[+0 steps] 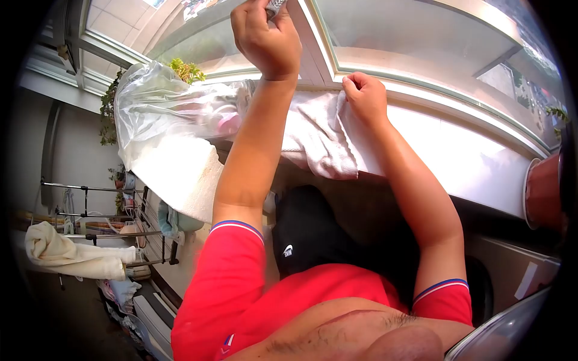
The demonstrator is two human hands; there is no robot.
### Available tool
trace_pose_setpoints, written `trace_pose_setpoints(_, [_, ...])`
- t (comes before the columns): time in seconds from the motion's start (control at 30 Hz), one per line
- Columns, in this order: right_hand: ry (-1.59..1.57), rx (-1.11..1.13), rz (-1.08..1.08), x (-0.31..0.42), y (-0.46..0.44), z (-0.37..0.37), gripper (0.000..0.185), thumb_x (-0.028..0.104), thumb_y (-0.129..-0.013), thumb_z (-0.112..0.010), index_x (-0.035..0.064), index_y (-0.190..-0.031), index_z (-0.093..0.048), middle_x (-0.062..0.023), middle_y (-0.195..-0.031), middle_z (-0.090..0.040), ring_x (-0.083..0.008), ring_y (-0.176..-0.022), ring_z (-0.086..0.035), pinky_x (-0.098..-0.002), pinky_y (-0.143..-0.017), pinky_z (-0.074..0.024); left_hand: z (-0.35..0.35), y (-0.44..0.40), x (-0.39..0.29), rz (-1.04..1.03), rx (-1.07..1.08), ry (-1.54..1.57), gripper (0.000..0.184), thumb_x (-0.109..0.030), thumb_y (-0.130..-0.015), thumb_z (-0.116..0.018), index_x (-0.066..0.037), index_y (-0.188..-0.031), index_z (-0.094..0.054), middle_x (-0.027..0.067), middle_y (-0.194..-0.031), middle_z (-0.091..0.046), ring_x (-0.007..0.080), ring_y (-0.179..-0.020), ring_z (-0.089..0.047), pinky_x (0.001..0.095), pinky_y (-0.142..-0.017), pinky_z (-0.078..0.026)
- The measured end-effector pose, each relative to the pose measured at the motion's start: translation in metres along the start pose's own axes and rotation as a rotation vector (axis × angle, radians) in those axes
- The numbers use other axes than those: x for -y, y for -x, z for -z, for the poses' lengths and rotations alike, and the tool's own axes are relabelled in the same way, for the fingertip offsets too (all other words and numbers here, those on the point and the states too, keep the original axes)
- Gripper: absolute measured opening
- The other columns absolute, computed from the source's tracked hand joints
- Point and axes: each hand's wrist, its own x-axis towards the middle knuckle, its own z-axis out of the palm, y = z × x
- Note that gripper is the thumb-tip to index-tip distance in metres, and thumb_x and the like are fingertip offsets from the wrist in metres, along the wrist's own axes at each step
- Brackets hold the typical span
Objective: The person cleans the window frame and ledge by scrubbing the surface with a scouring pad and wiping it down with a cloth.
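Observation:
My left hand [265, 39] is raised at the top of the view, in front of the window, its fingers closed on a grey-white textured piece [276, 7], cut off by the frame's top edge. Lower and to the right, my right hand [365, 96] is a closed fist beside the bottom window frame, above the sill. The inside of that fist is hidden. Just left of it, a white cloth [319, 135] lies on the sill and hangs over its front edge.
Clear plastic [156, 102] with something pink inside and a pale block [186, 174] are on the left. Green plants [187, 70] stand behind. A brown pot [542, 192] sits at the sill's right end. A metal rack [114, 235] with cloths is at lower left.

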Motion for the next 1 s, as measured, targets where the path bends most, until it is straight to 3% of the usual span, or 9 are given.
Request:
trace_pose_setpoints(0.17, [0.011,-0.038,0.018,0.001,0.0,-0.001,0.025,0.026,-0.09,-0.066,0.0034,-0.093,-0.075,-0.0149,-0.081,-0.073,-0.0297,-0.076,-0.068,-0.0395,-0.074,-0.0533,0.031,0.065,-0.006,-0.038,0.226,-0.009,0.04,0.007,-0.076,-0.076,-0.007,-0.113,-0.077,0.0094,-0.105,-0.067,0.0274,-0.093,-0.066,0.036,-0.08,-0.056])
trace_pose_setpoints(0.3, [0.032,-0.048,0.047,-0.005,-0.001,-0.004,0.024,0.025,-0.089,-0.066,0.0037,-0.093,-0.075,-0.0147,-0.082,-0.072,-0.0301,-0.077,-0.069,-0.0401,-0.074,-0.0534,0.02,0.028,0.02,-0.11,0.12,-0.006,0.041,0.01,-0.07,-0.074,-0.011,-0.105,-0.079,0.0083,-0.104,-0.068,0.027,-0.091,-0.068,0.0351,-0.079,-0.057])
trace_pose_setpoints(0.43, [0.076,-0.028,0.042,-0.003,-0.001,-0.002,0.024,0.025,-0.089,-0.066,0.004,-0.094,-0.075,-0.0144,-0.082,-0.073,-0.029,-0.077,-0.069,-0.0394,-0.075,-0.0537,-0.007,-0.098,0.044,-0.326,-0.114,-0.109,0.029,0.006,-0.071,-0.074,-0.012,-0.093,-0.079,0.0052,-0.087,-0.07,0.0243,-0.075,-0.065,0.0351,-0.065,-0.053])
trace_pose_setpoints(0.53, [0.003,-0.013,0.001,0.004,0.003,-0.001,0.024,0.025,-0.09,-0.066,0.004,-0.094,-0.075,-0.0143,-0.082,-0.073,-0.0277,-0.077,-0.07,-0.0386,-0.075,-0.0538,-0.005,-0.149,0.004,-0.262,-0.187,-0.014,0.011,0.001,-0.078,-0.075,-0.005,-0.087,-0.075,0.0105,-0.086,-0.072,0.0299,-0.079,-0.069,0.0395,-0.072,-0.053])
trace_pose_setpoints(0.63, [-0.011,-0.004,0.007,-0.005,0.002,-0.002,0.023,0.025,-0.091,-0.066,0.0037,-0.095,-0.075,-0.0144,-0.082,-0.073,-0.0268,-0.077,-0.07,-0.0381,-0.075,-0.0535,-0.009,-0.097,0.04,-0.246,-0.133,0.016,0.026,0.005,-0.07,-0.073,-0.012,-0.09,-0.077,0.0053,-0.084,-0.069,0.0247,-0.073,-0.063,0.0347,-0.061,-0.051])
trace_pose_setpoints(0.8, [0.056,-0.029,0.039,0.003,0.004,-0.002,0.025,0.027,-0.091,-0.065,0.0035,-0.095,-0.075,-0.0161,-0.084,-0.073,-0.0303,-0.078,-0.069,-0.0396,-0.075,-0.0537,0.03,0.047,0.017,-0.071,0.197,0.097,0.035,0.011,-0.063,-0.07,-0.011,-0.089,-0.078,0.0055,-0.086,-0.067,0.027,-0.08,-0.067,0.0372,-0.069,-0.056])
trace_pose_setpoints(0.9, [0.065,-0.04,0.063,0.006,0.001,-0.002,0.026,0.027,-0.091,-0.065,0.0033,-0.095,-0.075,-0.0164,-0.084,-0.072,-0.0314,-0.079,-0.069,-0.0402,-0.075,-0.0536,0.039,0.041,0.023,-0.082,0.325,0.113,0.035,0.011,-0.066,-0.073,-0.01,-0.093,-0.078,0.0084,-0.088,-0.068,0.0276,-0.082,-0.069,0.035,-0.072,-0.056])
trace_pose_setpoints(0.97, [0.09,-0.034,0.049,0.002,0.002,-0.004,0.026,0.027,-0.091,-0.065,0.003,-0.095,-0.075,-0.0165,-0.083,-0.072,-0.0314,-0.078,-0.069,-0.0404,-0.075,-0.0535,0.021,-0.011,0.021,-0.198,0.124,0.101,0.031,0.008,-0.066,-0.067,-0.012,-0.088,-0.077,0.0061,-0.085,-0.068,0.0292,-0.08,-0.067,0.0382,-0.071,-0.056])
trace_pose_setpoints(1.0, [0.071,-0.028,0.052,0.003,0.002,-0.003,0.025,0.026,-0.09,-0.066,0.0028,-0.095,-0.075,-0.0165,-0.084,-0.072,-0.0307,-0.078,-0.069,-0.04,-0.075,-0.0534,0.006,-0.039,0.049,-0.116,0.285,-0.252,0.03,0.008,-0.066,-0.069,-0.011,-0.088,-0.077,0.007,-0.086,-0.069,0.0284,-0.081,-0.068,0.0373,-0.072,-0.056])
